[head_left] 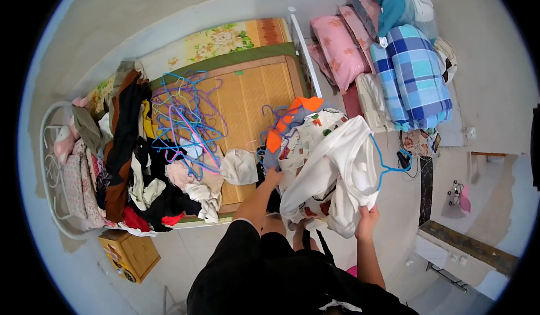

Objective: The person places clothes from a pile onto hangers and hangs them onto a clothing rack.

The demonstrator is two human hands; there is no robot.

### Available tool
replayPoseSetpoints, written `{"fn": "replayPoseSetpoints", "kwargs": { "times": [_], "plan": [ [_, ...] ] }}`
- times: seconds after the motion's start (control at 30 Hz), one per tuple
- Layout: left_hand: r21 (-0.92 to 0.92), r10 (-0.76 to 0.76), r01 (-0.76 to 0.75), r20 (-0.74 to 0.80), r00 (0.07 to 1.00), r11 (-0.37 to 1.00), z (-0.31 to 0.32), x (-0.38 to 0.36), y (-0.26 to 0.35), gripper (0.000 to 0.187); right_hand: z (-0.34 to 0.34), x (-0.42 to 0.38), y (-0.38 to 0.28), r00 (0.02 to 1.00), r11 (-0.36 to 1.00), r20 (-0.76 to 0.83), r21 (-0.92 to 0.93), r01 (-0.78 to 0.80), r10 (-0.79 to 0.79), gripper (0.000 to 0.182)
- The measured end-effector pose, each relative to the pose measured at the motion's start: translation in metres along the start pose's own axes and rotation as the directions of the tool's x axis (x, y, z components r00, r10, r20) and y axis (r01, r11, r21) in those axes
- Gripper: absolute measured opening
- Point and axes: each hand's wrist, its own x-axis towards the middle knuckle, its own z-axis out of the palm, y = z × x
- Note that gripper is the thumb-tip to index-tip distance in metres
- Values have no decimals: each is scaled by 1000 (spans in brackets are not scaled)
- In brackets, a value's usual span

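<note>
A white long-sleeved sweater [337, 171] hangs on a blue hanger [385, 166], whose hook points right. My right hand [367, 219] is closed on the sweater near its lower right edge. My left hand [274, 178] is closed at the bed's edge, beside a grey-and-orange garment [275, 146] and the sweater's sleeve; what its fingers hold is hidden. Behind the sweater lies a white printed garment [301, 141], partly covered. A white cloth item [238, 166] rests on the mat left of my left hand.
Tangled hangers [188, 127] lie on the bed mat [250, 93]. A heap of clothes [121, 152] covers the bed's left end. Pink pillows [339, 51] and a blue plaid quilt [419, 76] stand at the right. A wooden cabinet [135, 253] is below the bed.
</note>
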Motion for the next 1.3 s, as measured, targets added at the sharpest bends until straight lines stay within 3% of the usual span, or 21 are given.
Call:
{"fn": "replayPoseSetpoints", "kwargs": {
  "times": [0.07, 0.17, 0.2, 0.23, 0.33, 0.4, 0.43, 0.5, 0.53, 0.6, 0.63, 0.7, 0.73, 0.8, 0.9, 0.97, 1.1, 1.17, 1.23, 1.3],
  "plan": [
    [-200, -161, 199, 191, 968, 959, 1, 7, -3, 50, -11, -11, -16, 997, 998, -76, 63, 10, -5, 34],
    [-334, -160, 221, 199, 967, 916, 22, 11, -11, 49, -32, -25, -26, 987, 997, -160, 82, 6, 8, 40],
    [-333, -179, 203, 102, 979, 921, 38, 12, -19, 41, -40, -28, -26, 986, 997, -166, 78, 9, 4, 41],
    [-334, -171, 196, 102, 980, 922, 50, 14, -25, 41, -43, -31, -31, 985, 997, -170, 82, 15, -1, 41],
    [-465, -74, 113, 101, 992, 878, 59, 5, -18, 35, -55, -39, -41, 985, 996, -173, 93, 15, 1, 42],
    [-226, -76, 94, 86, 993, 970, 38, -21, 11, 25, -68, -40, -40, 993, 997, -113, 64, 46, -38, 42],
    [-227, -68, 83, 74, 995, 970, 33, -31, 24, 25, -77, -40, -37, 993, 996, -107, 75, 53, -45, 42],
    [-279, -45, 9, -124, 991, 960, 30, -48, 39, 16, -99, -39, -27, 996, 998, -59, 4, 60, -60, 41],
    [-277, -39, -2, -145, 989, 961, 28, -55, 43, 16, -105, -40, -29, 997, 998, -45, 21, 67, -66, 41],
    [-269, 183, -264, -291, 939, 926, 22, -75, 46, 10, -123, -41, -40, 995, 993, 29, -67, 99, -97, 40],
    [-262, 186, -274, -316, 930, 925, 12, -95, 50, 10, -135, -41, -49, 993, 993, 48, -50, 109, -106, 40],
    [-315, 223, -361, -398, 890, 878, -12, -160, 61, 9, -175, -37, -72, 953, 955, 265, -214, 206, -146, 36],
    [-327, 248, -406, -431, 868, 854, -12, -176, 50, 8, -192, -36, -80, 947, 960, 282, -187, 211, -153, 36],
    [-355, 246, -454, -497, 832, 817, -22, -219, 36, 8, -216, -34, -95, 873, 929, 441, -191, 316, -207, 39],
    [-328, 165, -419, -587, 793, 846, -42, -286, 10, 9, -236, -36, -121, 773, 930, 612, -162, 331, -168, 41],
    [-408, 90, -459, -663, 744, 789, -58, -323, -18, 9, -238, -41, -132, 725, 928, 672, -155, 338, -151, 38],
    [-456, -118, -411, -770, 628, 789, -116, -407, -45, 7, -209, -60, -156, 512, 880, 851, -150, 450, -117, 28],
    [-520, -240, -510, -822, 516, 685, -143, -443, -61, 10, -185, -75, -166, 317, 787, 946, -140, 601, -73, 25],
    [-485, -288, -559, -867, 406, 672, -167, -481, -77, 12, -155, -99, -172, 160, 774, 986, -64, 630, -49, 23],
    [-370, -318, -572, -928, 193, 732, -183, -517, -101, 12, -124, -126, -178, -32, 703, 999, 11, 711, 18, 23]
  ]
}}
